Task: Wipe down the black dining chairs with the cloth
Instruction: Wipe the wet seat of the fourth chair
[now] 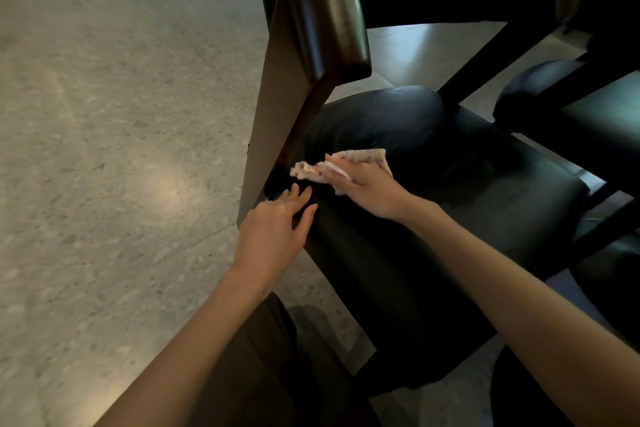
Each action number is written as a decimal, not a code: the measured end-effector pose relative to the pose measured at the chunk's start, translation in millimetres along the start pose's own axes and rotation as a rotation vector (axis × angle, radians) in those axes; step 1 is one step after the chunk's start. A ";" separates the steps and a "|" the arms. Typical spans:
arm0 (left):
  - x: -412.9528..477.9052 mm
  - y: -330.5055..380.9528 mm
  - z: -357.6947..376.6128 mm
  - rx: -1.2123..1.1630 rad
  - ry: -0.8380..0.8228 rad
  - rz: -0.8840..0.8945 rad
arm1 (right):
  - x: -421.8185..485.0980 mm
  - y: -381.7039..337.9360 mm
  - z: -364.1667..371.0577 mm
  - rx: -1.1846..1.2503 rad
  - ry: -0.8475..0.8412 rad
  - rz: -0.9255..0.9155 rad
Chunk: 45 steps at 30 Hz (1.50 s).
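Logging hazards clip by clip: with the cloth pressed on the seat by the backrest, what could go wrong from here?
The cloth is bunched under the right hand, so it may skip patches of the black seat. Its corner reaches the dark gap below the backrest and could snag there. The left hand rests close by and might block the wipe.

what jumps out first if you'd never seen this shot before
The pale spotted cloth stands out against the black chair seat; the right hand presses it down near the foot of the glossy backrest. The left hand rests with spread fingers on the seat's left edge. Speckled floor fills the left of the view.
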State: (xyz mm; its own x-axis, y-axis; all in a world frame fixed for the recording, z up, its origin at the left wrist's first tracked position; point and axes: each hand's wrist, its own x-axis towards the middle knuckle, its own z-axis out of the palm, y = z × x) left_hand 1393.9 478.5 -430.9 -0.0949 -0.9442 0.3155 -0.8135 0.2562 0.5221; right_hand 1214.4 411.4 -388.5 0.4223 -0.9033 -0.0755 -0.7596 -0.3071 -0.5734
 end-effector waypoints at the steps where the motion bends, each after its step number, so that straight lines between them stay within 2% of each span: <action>1: -1.4 -1.1 0.3 -0.027 0.004 0.005 | -11.1 0.6 0.7 0.054 0.004 0.004; 9: -7.2 1.7 -7.9 -0.062 -0.146 -0.021 | -99.6 4.8 -16.7 0.332 0.071 0.098; 11: -7.5 11.9 -15.0 -0.137 -0.192 0.000 | -114.5 0.0 -30.9 0.391 0.151 0.139; 13: -5.9 31.3 -26.1 -0.447 -0.271 -0.028 | -125.3 -6.4 -45.6 0.447 0.261 0.160; 15: -0.4 56.1 -37.0 -0.834 -0.390 -0.117 | -129.7 -8.8 -57.0 0.463 0.287 0.169; 17: 5.3 76.4 -39.6 -0.921 -0.423 -0.081 | -133.0 -6.7 -63.2 0.444 0.287 0.190; 23: 11.4 100.0 -35.8 -0.839 -0.358 0.043 | -151.1 -12.3 -64.3 0.479 0.285 0.133; 26: 9.0 104.8 -35.3 -0.927 -0.507 -0.073 | -162.3 7.0 -59.2 0.251 0.452 0.135; 28: 10.5 104.8 -27.8 -0.827 -0.519 -0.086 | -168.4 18.9 -56.0 0.125 0.560 0.231; 31: 14.9 98.3 -11.2 -0.514 -0.405 -0.019 | -172.9 25.4 -45.1 -0.216 0.574 0.306; 35: 12.7 83.2 -1.6 -0.329 -0.219 0.033 | -166.9 10.7 -7.8 -0.472 0.300 0.271; 36: 12.1 78.7 -0.2 -0.308 -0.184 0.053 | -166.2 10.4 2.9 -0.528 0.279 0.280; 41: 15.1 72.1 5.5 -0.181 -0.085 0.163 | -160.5 30.5 11.4 -0.547 0.392 0.172; 43: 14.9 78.1 7.9 -0.142 -0.087 0.199 | -154.6 45.7 5.5 -0.568 0.486 0.122; 45: 15.1 84.8 12.1 -0.114 -0.101 0.231 | -148.2 68.6 -10.9 -0.562 0.554 0.195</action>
State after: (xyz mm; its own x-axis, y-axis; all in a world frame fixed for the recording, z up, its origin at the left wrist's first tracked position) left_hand 1316.6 483.5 -391.4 -0.3320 -0.8724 0.3588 -0.6943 0.4835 0.5330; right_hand 1094.3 520.9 -407.7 0.0626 -0.9279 0.3675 -0.9913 -0.1006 -0.0852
